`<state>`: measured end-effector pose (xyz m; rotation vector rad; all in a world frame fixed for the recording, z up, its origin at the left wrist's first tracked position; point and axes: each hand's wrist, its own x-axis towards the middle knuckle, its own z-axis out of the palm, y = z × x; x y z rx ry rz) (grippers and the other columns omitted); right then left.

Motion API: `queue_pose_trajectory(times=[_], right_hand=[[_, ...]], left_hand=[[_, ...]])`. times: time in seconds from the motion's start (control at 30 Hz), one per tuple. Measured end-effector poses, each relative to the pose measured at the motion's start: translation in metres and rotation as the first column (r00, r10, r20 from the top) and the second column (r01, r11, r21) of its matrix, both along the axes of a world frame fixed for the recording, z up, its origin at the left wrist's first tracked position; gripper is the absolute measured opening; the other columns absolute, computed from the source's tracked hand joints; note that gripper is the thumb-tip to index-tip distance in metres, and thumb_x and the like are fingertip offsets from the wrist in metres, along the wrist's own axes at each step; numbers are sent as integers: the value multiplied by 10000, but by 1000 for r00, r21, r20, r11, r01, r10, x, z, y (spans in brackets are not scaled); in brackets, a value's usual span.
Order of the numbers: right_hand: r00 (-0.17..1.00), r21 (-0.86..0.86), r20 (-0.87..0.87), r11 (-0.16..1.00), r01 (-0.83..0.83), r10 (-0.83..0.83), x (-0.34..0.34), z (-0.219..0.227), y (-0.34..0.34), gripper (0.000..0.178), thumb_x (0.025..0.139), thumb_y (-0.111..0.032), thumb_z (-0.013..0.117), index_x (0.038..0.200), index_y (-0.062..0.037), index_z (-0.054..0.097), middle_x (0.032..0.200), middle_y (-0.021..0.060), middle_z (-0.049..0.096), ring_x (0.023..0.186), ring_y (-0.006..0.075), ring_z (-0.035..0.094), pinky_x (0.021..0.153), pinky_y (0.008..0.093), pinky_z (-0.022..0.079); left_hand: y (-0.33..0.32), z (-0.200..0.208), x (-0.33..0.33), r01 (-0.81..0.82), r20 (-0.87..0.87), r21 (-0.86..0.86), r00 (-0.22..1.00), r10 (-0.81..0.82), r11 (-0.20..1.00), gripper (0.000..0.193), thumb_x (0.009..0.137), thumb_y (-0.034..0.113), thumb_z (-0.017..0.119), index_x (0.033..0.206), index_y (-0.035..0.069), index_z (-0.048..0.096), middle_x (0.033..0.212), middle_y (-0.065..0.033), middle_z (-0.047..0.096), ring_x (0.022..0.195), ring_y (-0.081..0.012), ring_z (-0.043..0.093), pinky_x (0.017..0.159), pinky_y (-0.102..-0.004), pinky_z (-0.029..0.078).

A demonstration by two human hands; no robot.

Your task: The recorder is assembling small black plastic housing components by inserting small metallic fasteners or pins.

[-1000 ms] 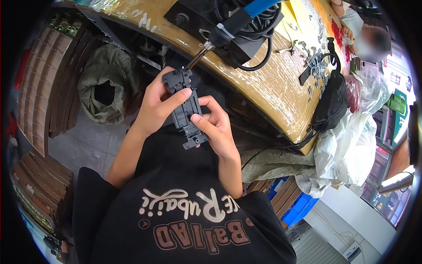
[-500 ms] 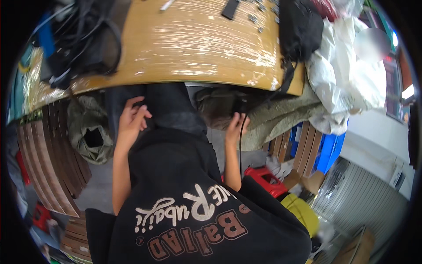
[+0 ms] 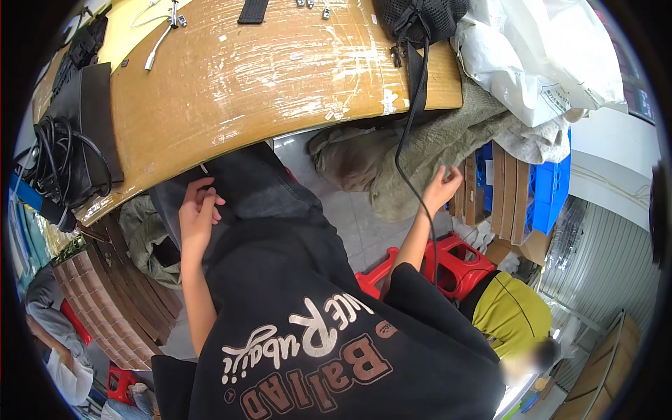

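Left hand: left of center, palm partly turned in, fingers loosely bent, gripping nothing I can see. It sits over the dark trousers, just below the near edge of the tabletop; can't tell if it touches the cloth.

Right hand: well apart from the left, right of center, thumb and fingers parted, no visible grip. Nearest to it: black cord, dropping over the tabletop edge and crossing in front of the wrist; contact unclear. Gray-green sack lies just left of that hand, brown boards and blue crate to its right.

Tabletop, upper frame: black mesh bag and white plastic bag toward upper right; black strip and small metal parts at top; yellow sheet upper left; black cable bundle at left.

Red stool lower right, beside a person in a yellow-green top.
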<state>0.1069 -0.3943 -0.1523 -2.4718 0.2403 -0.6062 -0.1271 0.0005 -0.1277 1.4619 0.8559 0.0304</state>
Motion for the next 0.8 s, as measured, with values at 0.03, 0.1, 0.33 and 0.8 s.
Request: queue_pose_trajectory(times=[0.03,0.1,0.33,0.8], right_hand=[[998,-27,-62,1000,14,-15,-10,-6,1,352,771,-114,595,1070,9,456,977,144,492,731,201,488,698,310,412],[991,-21,-124,998,-55,52,-28,-23,13,357,758,-91,590,1075,2,455,996,147,488,794,224,493,726,320,407],[898,-329,-417,944,-2,-143,-37,-51,-4,444,756,-234,581,1144,-76,437,1154,162,443,1082,356,421,900,457,324],[877,-196,142,855,480,-460,-63,-15,-177,212,715,-112,480,880,-23,577,972,179,555,916,331,526,813,402,398]], left_hand=[[-2,1,1,2,0,5,1000,-2,1000,224,867,129,461,1058,16,490,710,-30,573,506,-34,440,451,-173,360],[-5,1,3,19,-33,2,999,-19,1000,221,870,104,442,1068,12,481,700,-36,553,495,-46,440,436,-178,361],[0,-2,-6,61,-15,2,998,-61,998,220,874,121,444,1060,9,485,707,-36,549,501,-49,448,443,-177,370],[6,-7,-16,45,0,-20,999,-45,999,202,866,124,466,1029,15,511,710,-30,565,520,-50,469,458,-186,395]])
